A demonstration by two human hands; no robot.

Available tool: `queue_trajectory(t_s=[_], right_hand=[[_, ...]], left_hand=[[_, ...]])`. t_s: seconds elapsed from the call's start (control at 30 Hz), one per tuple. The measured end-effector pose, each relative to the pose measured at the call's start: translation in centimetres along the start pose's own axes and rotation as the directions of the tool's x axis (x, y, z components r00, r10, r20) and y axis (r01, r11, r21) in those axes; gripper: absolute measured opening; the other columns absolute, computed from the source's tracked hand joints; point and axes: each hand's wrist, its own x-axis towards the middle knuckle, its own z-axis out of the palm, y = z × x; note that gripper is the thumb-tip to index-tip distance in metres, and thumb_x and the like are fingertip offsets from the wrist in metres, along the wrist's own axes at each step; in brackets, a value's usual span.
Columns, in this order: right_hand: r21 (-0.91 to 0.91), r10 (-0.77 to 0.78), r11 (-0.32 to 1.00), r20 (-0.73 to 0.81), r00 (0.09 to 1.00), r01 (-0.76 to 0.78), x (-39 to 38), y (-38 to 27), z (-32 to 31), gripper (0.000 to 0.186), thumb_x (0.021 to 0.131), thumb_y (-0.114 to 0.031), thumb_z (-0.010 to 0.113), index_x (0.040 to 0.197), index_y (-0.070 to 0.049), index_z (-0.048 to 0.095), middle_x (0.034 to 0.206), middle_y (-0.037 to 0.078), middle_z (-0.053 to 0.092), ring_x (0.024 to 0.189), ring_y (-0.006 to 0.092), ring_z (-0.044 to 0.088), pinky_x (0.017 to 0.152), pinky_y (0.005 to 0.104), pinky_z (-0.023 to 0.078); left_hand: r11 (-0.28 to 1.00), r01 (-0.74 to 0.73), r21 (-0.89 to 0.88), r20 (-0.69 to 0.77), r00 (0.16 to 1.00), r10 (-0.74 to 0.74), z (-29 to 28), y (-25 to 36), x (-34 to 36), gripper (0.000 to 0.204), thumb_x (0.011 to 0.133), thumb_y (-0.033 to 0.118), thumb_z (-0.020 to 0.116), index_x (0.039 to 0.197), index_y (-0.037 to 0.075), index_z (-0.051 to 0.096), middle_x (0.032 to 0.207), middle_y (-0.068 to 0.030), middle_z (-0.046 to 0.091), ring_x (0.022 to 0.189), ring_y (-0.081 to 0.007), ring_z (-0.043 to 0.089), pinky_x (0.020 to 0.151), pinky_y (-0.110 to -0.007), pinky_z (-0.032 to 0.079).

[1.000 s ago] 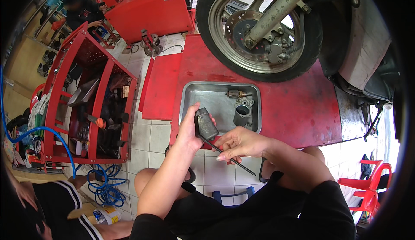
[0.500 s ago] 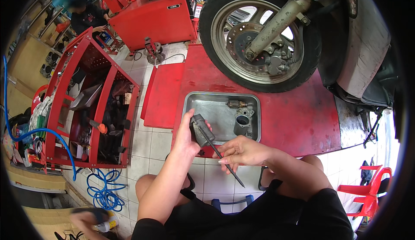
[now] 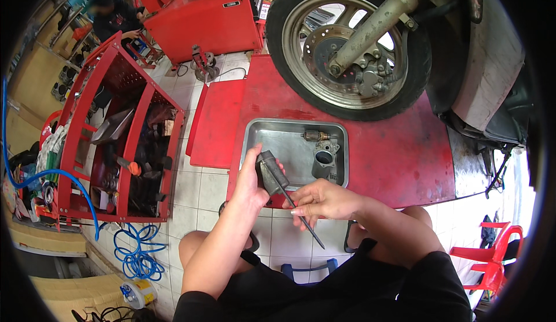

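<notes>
I've got a broad red platform (image 3: 399, 165) spread below me, a red rack (image 3: 136, 148) out at nine o'clock, and a motorbike wheel (image 3: 321, 46) looming at one! Near the centre, here's the metal tray (image 3: 272, 133). From my distant seat I see the left hand (image 3: 249, 177) wrapped round a dark part (image 3: 270, 174), tilted, at the tray's seven o'clock corner. The right hand (image 3: 321, 200), at four o'clock from it, pinches a dark rod (image 3: 314, 233), free end toward five; whether the other end touches the part, I can't tell. Inside the tray, a grey casing (image 3: 324, 161) sits at three, a smaller cylinder (image 3: 314, 136) between one and two.
</notes>
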Motion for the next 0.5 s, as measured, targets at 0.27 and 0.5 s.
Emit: queue_trajectory(t_s=[0.27, 0.5], right_hand=[[0.109, -0.006, 0.994, 0.019, 1.0, 0.004, -0.2, -0.2, 0.0, 0.043, 0.096, -0.012, 0.067, 0.133, 0.004, 0.053, 0.09, 0.011, 0.071, 0.077, 0.016, 0.071, 0.063, 0.0239, 0.052], [-0.068, 0.057, 0.996, 0.002, 0.998, -0.057, 1.0, 0.9, -0.4, 0.051, 0.091, -0.019, 0.075, 0.131, 0.005, 0.055, 0.087, 0.009, 0.07, 0.077, 0.0163, 0.069, 0.066, 0.0272, 0.054]], left_hand=[[0.999, -0.027, 0.019, -0.053, 0.998, 0.028, 0.2, -0.6, -0.2, 0.039, 0.088, 0.041, 0.074, 0.094, 0.005, 0.06, 0.079, -0.0103, 0.064, 0.073, -0.0241, 0.066, 0.069, -0.04, 0.058], [0.998, -0.053, 0.013, -0.05, 0.997, 0.054, 0.0, -1.0, 0.2, 0.038, 0.089, 0.039, 0.074, 0.096, 0.004, 0.06, 0.079, -0.0108, 0.064, 0.071, -0.0243, 0.066, 0.067, -0.04, 0.058]])
